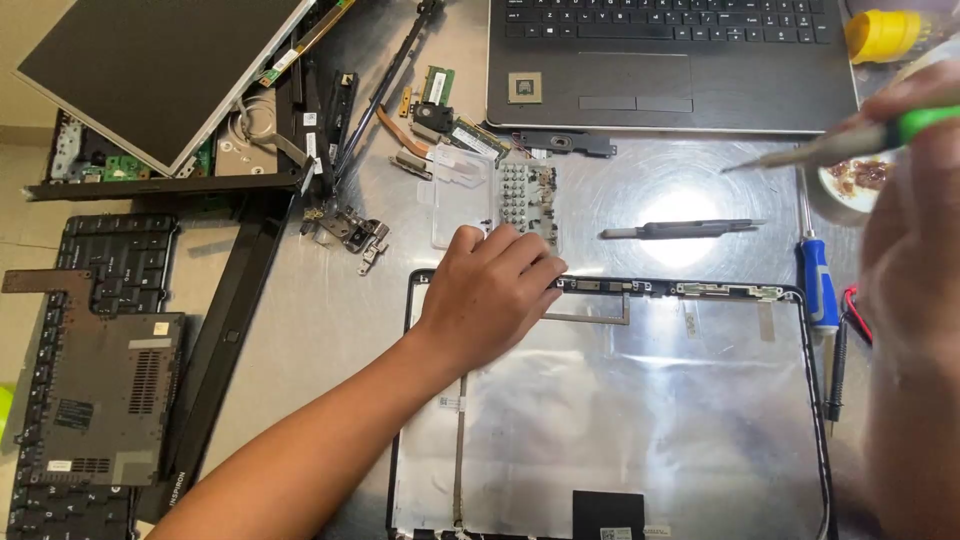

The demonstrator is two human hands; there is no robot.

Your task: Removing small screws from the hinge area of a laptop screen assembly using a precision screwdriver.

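- Two hands were in view over a shiny metal worktable [330,300] strewn with laptop parts
- Left hand [490,290] rested knuckles-up on the far left corner of a laptop lid shell [640,420], fingers curled loosely together and gripping nothing, fingertips just beside a clear plastic parts tray [497,196] holding small screws
- Right hand [915,240], blurred at the right edge, was clamped around a green-handled screwdriver [850,140] whose tip pointed left above the table
- Lid shell lay flat and near, its silvery inside facing up inside a thin black rim; it looked light, thin and bendy, so best held by two opposite rim edges, away from the thin cable along its left side
- Blue-handled screwdriver [818,280] lay just right of the shell; a dark pry tool [685,229] lay just beyond it
- Farther off sat an open laptop base [670,60]; to the left, a loose keyboard [110,260] and a detached screen panel [160,60]
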